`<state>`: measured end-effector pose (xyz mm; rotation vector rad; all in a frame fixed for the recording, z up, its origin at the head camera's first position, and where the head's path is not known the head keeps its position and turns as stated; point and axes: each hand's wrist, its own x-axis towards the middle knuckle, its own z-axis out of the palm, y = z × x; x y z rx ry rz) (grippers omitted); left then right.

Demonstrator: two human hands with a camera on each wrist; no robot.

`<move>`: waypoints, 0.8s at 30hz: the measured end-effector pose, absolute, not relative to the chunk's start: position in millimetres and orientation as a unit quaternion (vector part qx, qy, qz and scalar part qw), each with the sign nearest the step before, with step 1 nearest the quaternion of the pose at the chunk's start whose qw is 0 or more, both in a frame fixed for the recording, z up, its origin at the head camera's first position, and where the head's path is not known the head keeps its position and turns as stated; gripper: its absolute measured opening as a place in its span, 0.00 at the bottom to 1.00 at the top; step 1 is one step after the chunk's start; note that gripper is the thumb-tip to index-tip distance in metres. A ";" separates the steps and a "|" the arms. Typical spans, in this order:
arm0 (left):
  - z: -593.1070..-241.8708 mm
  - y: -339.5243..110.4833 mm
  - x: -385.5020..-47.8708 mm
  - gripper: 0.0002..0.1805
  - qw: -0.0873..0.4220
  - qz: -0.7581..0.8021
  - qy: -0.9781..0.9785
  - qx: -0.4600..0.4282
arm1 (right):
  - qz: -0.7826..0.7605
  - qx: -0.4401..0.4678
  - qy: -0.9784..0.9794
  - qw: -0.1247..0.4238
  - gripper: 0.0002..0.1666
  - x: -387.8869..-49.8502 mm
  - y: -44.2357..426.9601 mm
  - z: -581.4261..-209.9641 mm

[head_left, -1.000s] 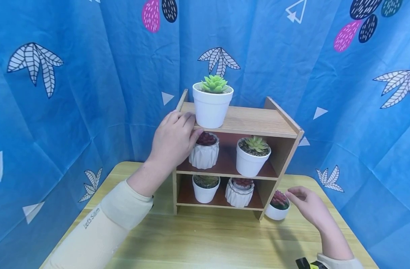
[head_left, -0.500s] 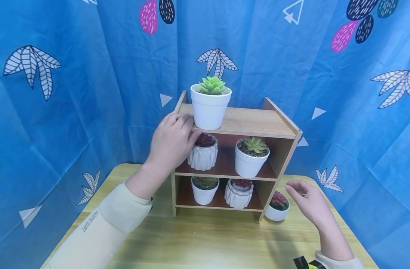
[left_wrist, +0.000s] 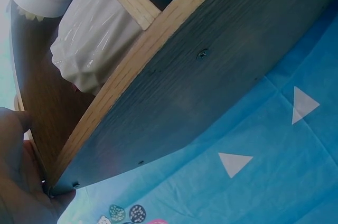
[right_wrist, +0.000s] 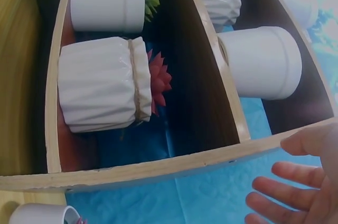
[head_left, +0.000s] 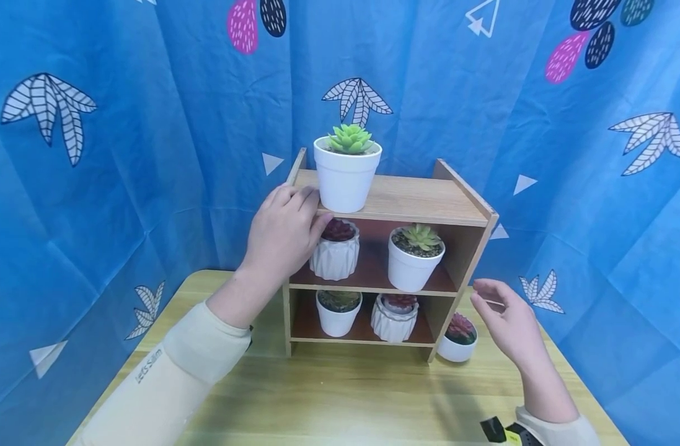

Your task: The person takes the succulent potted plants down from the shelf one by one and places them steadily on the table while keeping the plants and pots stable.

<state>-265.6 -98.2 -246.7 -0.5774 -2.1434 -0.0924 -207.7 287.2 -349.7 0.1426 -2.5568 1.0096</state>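
Note:
At the upper left corner of a small wooden shelf [head_left: 429, 198], my left hand [head_left: 281, 229] grips the edge of the top board. In the left wrist view the fingers [left_wrist: 24, 187] wrap that corner. Beside this hand a white pot with a bright green succulent [head_left: 348, 173] stands on the top board. My right hand [head_left: 507, 325] hovers right of the shelf, fingers loosely bent and holding nothing. Below it, on the table, sits a low white pot with a red succulent [head_left: 458, 337]. In the right wrist view the right hand's fingers [right_wrist: 285, 182] spread near the shelf's side board, apparently not touching it.
The middle level holds a ribbed white pot [head_left: 335, 251] and a smooth pot with a pale green succulent [head_left: 415, 260]. On the bottom level are a smooth pot [head_left: 338, 316] and a ribbed one [head_left: 394, 319]. A blue patterned curtain [head_left: 250, 111] surrounds the wooden table [head_left: 317, 402].
My right hand has risen a little, away from the low pot on the table, and its fingers have opened somewhat. The left hand keeps its grip on the shelf corner.

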 end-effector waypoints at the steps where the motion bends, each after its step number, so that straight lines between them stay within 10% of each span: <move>1: -246.4 -98.3 -265.5 0.26 0.443 -0.037 -0.865 -0.233 | 0.365 0.051 -0.909 0.196 0.27 -207.6 286.1 -349.2; 24: -246.3 -98.7 -265.0 0.27 0.442 -0.031 -0.866 -0.231 | 0.419 0.107 -0.845 0.313 0.43 -209.1 255.5 -342.6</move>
